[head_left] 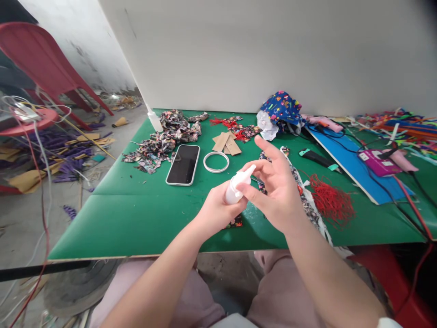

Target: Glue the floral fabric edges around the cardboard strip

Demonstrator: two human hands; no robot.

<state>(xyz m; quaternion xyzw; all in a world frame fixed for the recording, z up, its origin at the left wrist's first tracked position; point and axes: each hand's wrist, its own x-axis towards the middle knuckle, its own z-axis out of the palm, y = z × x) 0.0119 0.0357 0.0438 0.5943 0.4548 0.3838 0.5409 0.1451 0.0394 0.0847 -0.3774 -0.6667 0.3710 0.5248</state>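
White squeeze bottle (236, 187) gripped in my left hand (218, 210), nozzle slanting up-right toward my right hand's (278, 193) open fingers (269, 148).

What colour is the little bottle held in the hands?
The bottle is white, nozzle included, seen in the head view, held in the left hand.
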